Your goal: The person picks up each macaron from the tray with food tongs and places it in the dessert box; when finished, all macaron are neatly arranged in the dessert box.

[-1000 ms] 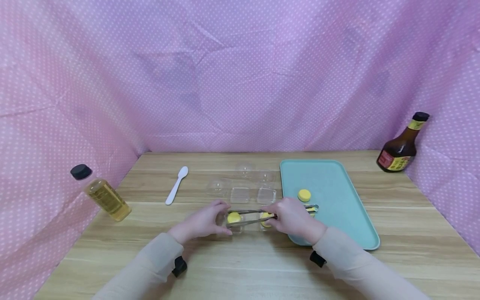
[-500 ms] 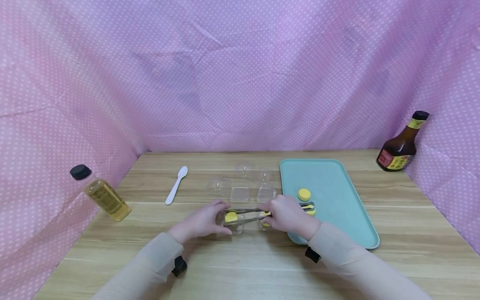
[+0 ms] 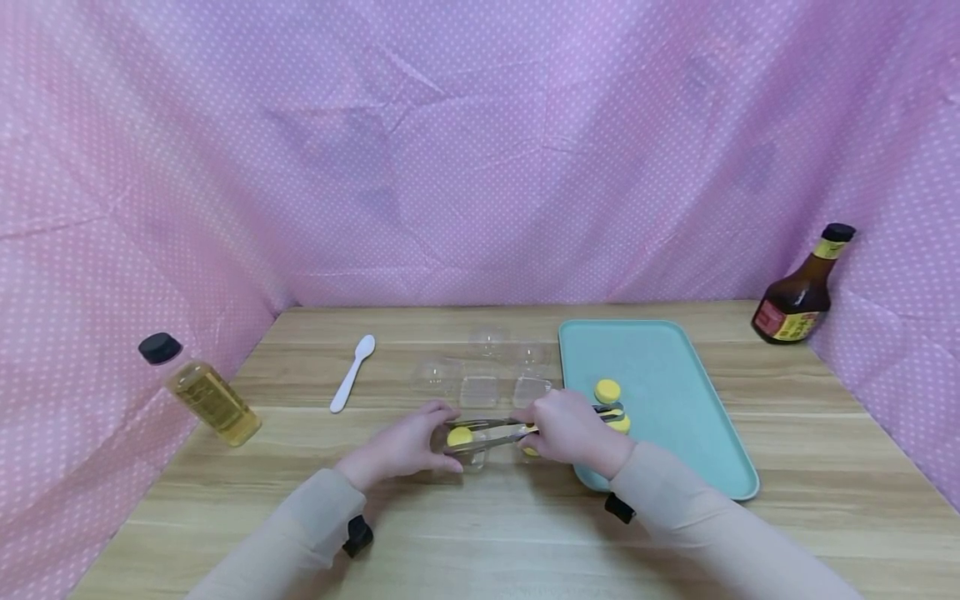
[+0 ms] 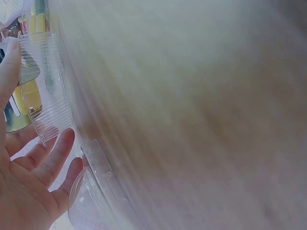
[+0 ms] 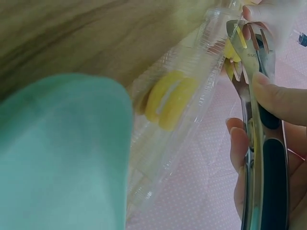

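Observation:
My right hand [image 3: 566, 429] grips metal tongs [image 5: 254, 120] with dark handle grips. Their tips lie on either side of a yellow macaron [image 3: 460, 436], over the left compartment of a clear plastic box [image 4: 45, 86]. On the left, my left hand [image 3: 401, 442] holds that box's end, its thumb on one side and its fingers on the other. A second yellow macaron [image 5: 170, 100] sits in the right compartment, partly hidden by my right hand in the head view. Two more macarons lie on the teal tray [image 3: 667, 400], the nearer one [image 3: 619, 423] overlapped by the tongs' rear end.
Clear plastic lids and trays [image 3: 480, 387] lie behind the box. A white spoon [image 3: 352, 373] is further left. An oil bottle [image 3: 213, 400] stands at the left edge, a dark sauce bottle [image 3: 797, 300] at the back right. Pink dotted cloth [image 3: 480, 167] hangs around the table.
My right hand and the tongs have shifted slightly left, and the macaron between the tips has moved left with them. My left hand has stayed almost still.

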The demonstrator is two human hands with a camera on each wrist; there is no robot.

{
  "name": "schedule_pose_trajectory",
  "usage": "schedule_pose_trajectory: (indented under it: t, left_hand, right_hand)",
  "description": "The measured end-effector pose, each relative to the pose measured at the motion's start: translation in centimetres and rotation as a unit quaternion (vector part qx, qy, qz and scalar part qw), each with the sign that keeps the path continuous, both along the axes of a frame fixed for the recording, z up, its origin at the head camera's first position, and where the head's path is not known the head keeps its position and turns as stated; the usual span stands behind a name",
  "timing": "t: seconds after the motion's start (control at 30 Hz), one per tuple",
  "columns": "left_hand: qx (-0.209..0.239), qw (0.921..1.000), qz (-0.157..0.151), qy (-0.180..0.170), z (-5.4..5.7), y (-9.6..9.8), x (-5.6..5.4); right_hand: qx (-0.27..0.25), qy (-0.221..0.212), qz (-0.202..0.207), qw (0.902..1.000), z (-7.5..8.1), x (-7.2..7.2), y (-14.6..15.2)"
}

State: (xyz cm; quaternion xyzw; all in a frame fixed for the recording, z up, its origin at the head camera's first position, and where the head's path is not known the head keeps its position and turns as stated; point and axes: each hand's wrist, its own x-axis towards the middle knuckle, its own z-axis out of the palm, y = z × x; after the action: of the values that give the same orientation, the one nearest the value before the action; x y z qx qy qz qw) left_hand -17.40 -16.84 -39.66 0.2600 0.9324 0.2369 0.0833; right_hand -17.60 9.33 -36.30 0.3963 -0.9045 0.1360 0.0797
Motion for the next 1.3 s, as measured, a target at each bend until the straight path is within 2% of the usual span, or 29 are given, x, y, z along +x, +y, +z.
schedule_pose_trajectory:
  t: [0.23,0.4,0.83,1.03,1.3]
  left_hand:
    - [-0.001,1.0000,0.001,0.000,0.1,0.1,0.1]
    - [-0.001,1.0000,0.004,-0.002,0.1,0.1,0.1]
    - [0.007,1.0000,0.001,-0.001,0.0,0.1,0.1]
    - [0.011,0.9999,-0.005,0.006,0.1,0.3,0.2]
    - [0.007,0.9999,-0.003,-0.013,0.1,0.2,0.1]
  right_hand:
    - [0.011,-0.016,-0.008,0.9998,0.4,0.0,-0.3]
    - [0.017,-0.007,-0.007,0.9998,0.6,0.0,-0.4]
    - [-0.001,-0.032,-0.013,0.9994,0.6,0.0,-0.2]
    - [-0.010,-0.059,-0.025,0.9979,0.4,-0.1,0.4]
    - [-0.048,-0.099,-0.041,0.9931,0.1,-0.2,1.8]
